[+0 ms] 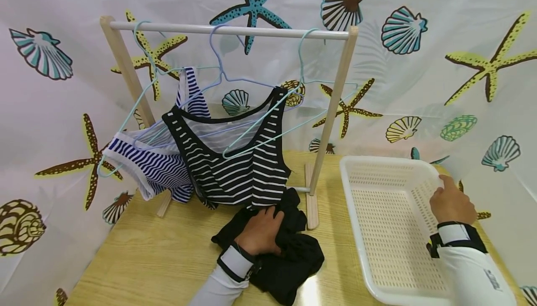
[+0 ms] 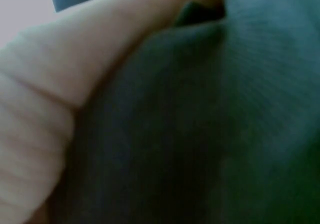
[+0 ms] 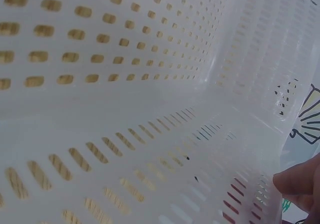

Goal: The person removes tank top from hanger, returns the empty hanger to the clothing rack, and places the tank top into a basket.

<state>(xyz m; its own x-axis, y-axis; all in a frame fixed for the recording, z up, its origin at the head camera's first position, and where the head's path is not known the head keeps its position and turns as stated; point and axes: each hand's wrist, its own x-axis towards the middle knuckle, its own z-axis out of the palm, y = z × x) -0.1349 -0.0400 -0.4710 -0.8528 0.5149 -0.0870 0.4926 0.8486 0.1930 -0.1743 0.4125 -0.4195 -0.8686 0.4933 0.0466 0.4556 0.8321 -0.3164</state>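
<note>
So the left hand (image 1: pixel 262 234) is down on a rumpled black cloth (image 1: pixel 293 268) on the table (image 1: pixel 147 250), fingers bent into the fabric and gripping it, though the tips are kinda lost in the folds. The left wrist view is pretty much just thumb and dark, blurry fabric. That cloth is heaped left of the white basket (image 1: pixel 386 236), right by the near side of the rack (image 1: pixel 337 96). Over on the right, the right hand (image 1: pixel 453 203) has the basket's right rim pinched, thumb and fingers close together on it. Up on the rack, a black striped top (image 1: pixel 235 175) hangs in the middle with its hem just about over the cloth, and a blue-and-white top (image 1: pixel 159 161) hangs to its left. The right-hand hanger (image 1: pixel 301 64) is green and crosses in front of the black striped top. Sea-print curtain (image 1: pixel 419 82) on the far side.
</note>
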